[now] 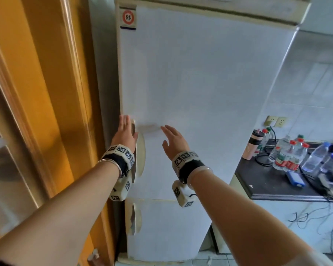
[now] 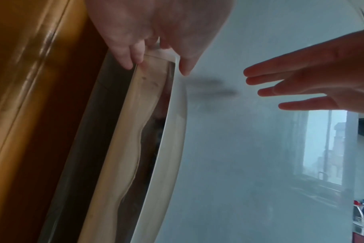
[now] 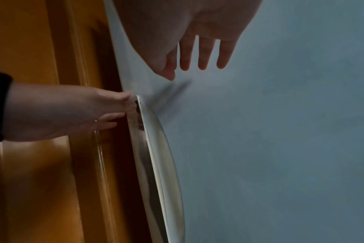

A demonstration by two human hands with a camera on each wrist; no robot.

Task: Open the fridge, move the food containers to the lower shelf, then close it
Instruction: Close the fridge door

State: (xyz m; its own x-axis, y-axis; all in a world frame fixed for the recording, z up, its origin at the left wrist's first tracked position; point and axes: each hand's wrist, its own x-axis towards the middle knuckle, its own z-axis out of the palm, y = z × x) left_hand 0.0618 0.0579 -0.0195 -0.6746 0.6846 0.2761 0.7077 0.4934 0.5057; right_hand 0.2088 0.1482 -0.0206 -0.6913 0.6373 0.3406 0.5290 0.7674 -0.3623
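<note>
Left hand (image 1: 124, 132) fingers spread at door handle (image 1: 139, 156) top, 9 o'clock | right hand (image 1: 174, 140) spread, apart from fridge door (image 1: 200, 93) | door shut; containers unseen; every step left.

Narrow gap btwn fridge door (image 1: 200, 83) & wooden door frame (image 1: 46, 83)

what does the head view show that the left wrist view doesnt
Only the head view shows the whole fridge, with its red sticker, the lower door's handle, the counter with water bottles and the wall sockets.

Only the left wrist view shows the left hand's fingertips at the top end of the upper handle, and a window reflected in the door.

Both show the left hand at that handle, the right hand spread before the closed door, and the orange door beside it.
</note>
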